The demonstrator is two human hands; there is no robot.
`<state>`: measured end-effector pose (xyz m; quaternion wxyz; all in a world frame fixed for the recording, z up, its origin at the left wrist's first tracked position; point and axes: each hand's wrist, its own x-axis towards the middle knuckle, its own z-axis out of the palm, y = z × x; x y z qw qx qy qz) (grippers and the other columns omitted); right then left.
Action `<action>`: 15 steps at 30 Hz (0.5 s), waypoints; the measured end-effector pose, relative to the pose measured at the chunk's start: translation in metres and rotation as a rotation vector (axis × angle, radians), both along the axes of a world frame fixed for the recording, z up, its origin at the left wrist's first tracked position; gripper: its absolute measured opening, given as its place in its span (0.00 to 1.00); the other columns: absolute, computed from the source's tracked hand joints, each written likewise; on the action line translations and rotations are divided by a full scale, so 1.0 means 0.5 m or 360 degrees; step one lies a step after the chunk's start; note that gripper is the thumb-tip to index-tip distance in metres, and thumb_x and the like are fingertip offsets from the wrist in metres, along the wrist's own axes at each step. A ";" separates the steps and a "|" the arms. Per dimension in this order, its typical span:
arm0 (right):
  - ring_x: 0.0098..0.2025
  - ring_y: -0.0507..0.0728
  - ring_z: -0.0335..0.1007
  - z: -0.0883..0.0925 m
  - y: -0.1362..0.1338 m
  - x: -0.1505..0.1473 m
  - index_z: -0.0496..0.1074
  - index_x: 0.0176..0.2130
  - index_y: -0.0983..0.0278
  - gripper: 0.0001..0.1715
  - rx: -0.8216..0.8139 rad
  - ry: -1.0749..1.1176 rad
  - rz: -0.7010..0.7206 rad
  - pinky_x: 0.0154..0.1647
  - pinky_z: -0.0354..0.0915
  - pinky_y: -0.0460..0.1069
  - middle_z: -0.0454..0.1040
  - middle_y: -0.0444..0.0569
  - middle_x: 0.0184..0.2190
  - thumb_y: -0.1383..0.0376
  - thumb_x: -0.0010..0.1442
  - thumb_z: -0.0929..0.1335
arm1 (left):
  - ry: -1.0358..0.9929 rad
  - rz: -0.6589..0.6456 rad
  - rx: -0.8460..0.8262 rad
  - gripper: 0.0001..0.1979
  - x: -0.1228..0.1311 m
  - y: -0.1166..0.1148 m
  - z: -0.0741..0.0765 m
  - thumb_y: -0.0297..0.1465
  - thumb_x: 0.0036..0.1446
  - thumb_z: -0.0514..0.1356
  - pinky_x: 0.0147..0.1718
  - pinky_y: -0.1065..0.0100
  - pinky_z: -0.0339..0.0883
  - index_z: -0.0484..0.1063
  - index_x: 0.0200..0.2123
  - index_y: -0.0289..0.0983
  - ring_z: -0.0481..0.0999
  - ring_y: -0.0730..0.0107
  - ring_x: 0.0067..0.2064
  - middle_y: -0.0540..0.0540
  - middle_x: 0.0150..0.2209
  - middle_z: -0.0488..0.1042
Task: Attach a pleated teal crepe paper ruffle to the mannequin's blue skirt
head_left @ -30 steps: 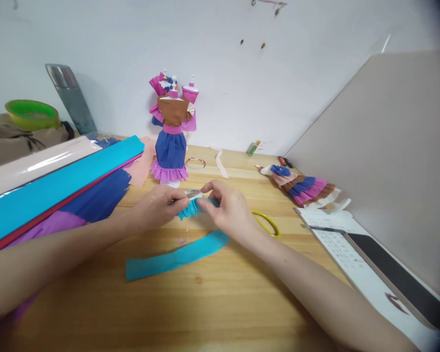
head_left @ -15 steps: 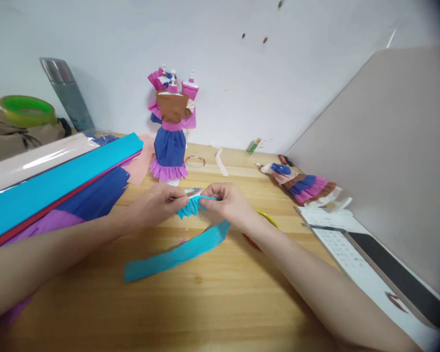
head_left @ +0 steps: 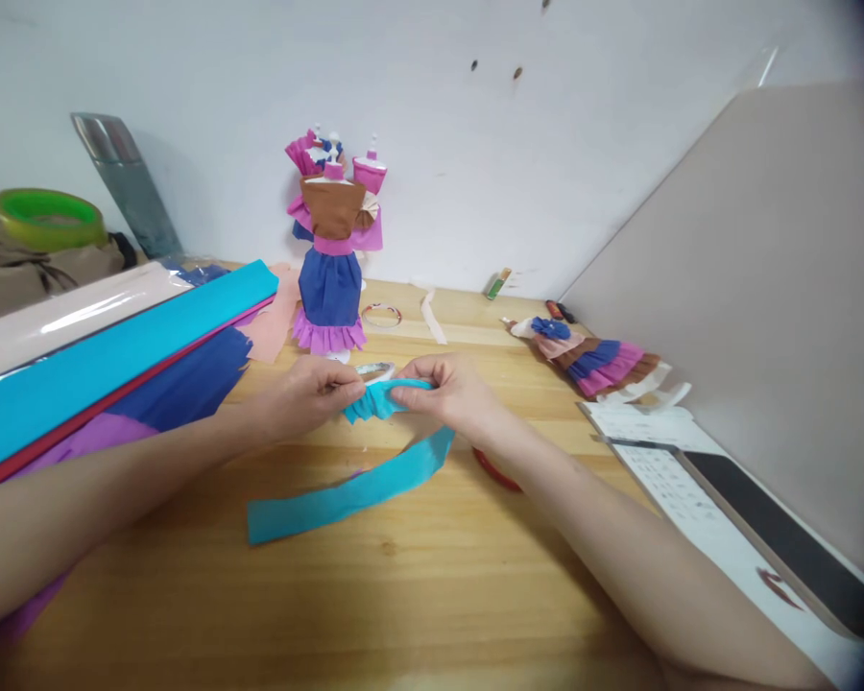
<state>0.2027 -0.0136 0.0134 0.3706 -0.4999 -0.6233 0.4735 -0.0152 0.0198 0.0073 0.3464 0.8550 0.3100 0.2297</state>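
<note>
1. Comparing against the frame half a second back: the yellow ring beside the right wrist is no longer showing, and only a red ring (head_left: 496, 470) is lying there. The hanging run of the strip is sagging a little lower, while both hands are keeping their place.
2. The left hand (head_left: 309, 393) is pinching closed on one end of the gathered section (head_left: 374, 401) of the turquoise crepe strip (head_left: 346, 494), thumb and fingertips pressing together.
3. The right hand (head_left: 453, 393) is pinching closed on the other end of that section, so the gathers are sitting directly between the two hands, raised just above the wooden table (head_left: 432, 595).
4. From the right hand the ungathered strip is dropping and trailing back toward the person, its free end lying flat on the table, below and between the forearms.
5. The strip is showing as thin, matte, finely crinkled paper: a long flat band, bunching into tight fan-like pleats at the held end.
6. A small shiny object (head_left: 374, 369), too small to identify, is lying just behind the fingertips. Beyond it a mannequin dress (head_left: 329, 278) of blue, brown and pink ruffled paper is standing upright.
</note>
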 end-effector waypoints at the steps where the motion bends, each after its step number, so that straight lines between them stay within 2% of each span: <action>1: 0.30 0.55 0.75 0.001 0.000 0.000 0.79 0.27 0.65 0.09 0.0005 0.0003 0.0018 0.35 0.69 0.49 0.81 0.48 0.26 0.61 0.46 0.74 | 0.0007 0.0003 0.0018 0.19 0.000 -0.001 0.001 0.37 0.64 0.53 0.24 0.74 0.56 0.69 0.23 0.34 0.65 0.75 0.25 0.51 0.21 0.68; 7: 0.28 0.54 0.73 -0.003 0.000 0.000 0.81 0.29 0.65 0.09 -0.0002 -0.0042 0.0013 0.34 0.69 0.49 0.81 0.47 0.25 0.62 0.47 0.74 | 0.0009 0.0017 0.0070 0.17 0.003 -0.007 0.008 0.35 0.63 0.52 0.25 0.74 0.56 0.67 0.23 0.35 0.65 0.74 0.26 0.51 0.22 0.67; 15: 0.30 0.53 0.74 -0.014 0.003 -0.008 0.80 0.27 0.64 0.06 0.0008 0.0107 0.0063 0.37 0.68 0.49 0.81 0.46 0.26 0.63 0.47 0.74 | 0.0004 0.0045 0.0090 0.17 0.005 -0.011 0.007 0.33 0.62 0.53 0.24 0.74 0.52 0.64 0.20 0.35 0.62 0.76 0.25 0.52 0.20 0.64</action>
